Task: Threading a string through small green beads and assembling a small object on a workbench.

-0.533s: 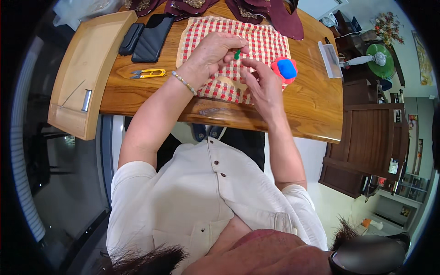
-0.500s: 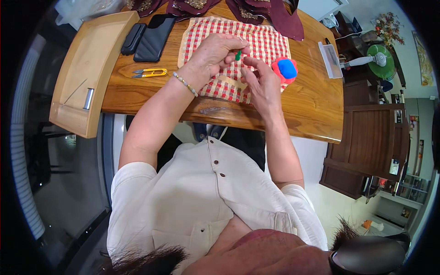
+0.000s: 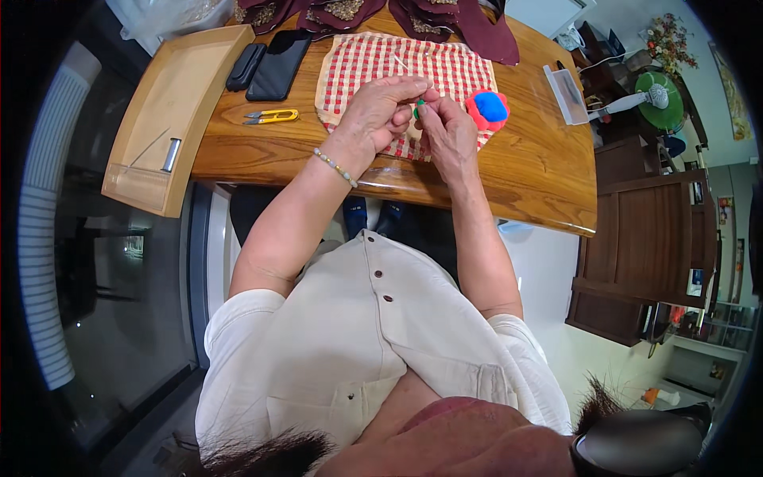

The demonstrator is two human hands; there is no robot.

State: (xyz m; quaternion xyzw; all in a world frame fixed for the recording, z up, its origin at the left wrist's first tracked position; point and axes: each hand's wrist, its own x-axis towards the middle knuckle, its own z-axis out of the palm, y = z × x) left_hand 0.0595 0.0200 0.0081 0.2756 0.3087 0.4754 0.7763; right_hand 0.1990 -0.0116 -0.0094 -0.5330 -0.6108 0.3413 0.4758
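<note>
My left hand, with a beaded bracelet on its wrist, is closed in a pinch above the checked cloth. A small green piece shows between the fingertips of both hands; its exact kind is too small to tell. My right hand meets the left from the right, thumb and fingers pinched at the green piece. Below them lies a red-and-cream checked cloth with a thin white strip on it. A red flower-shaped cushion with a blue centre sits just right of my right hand.
Yellow thread snips lie to the left, near a black phone and a dark case. A shallow wooden tray overhangs the table's left edge. Maroon fabric pieces lie at the back; a clear plastic box stands right.
My right hand has moved up and left to meet the left hand, its fingers closing at the green piece. The whole view has shifted slightly.
</note>
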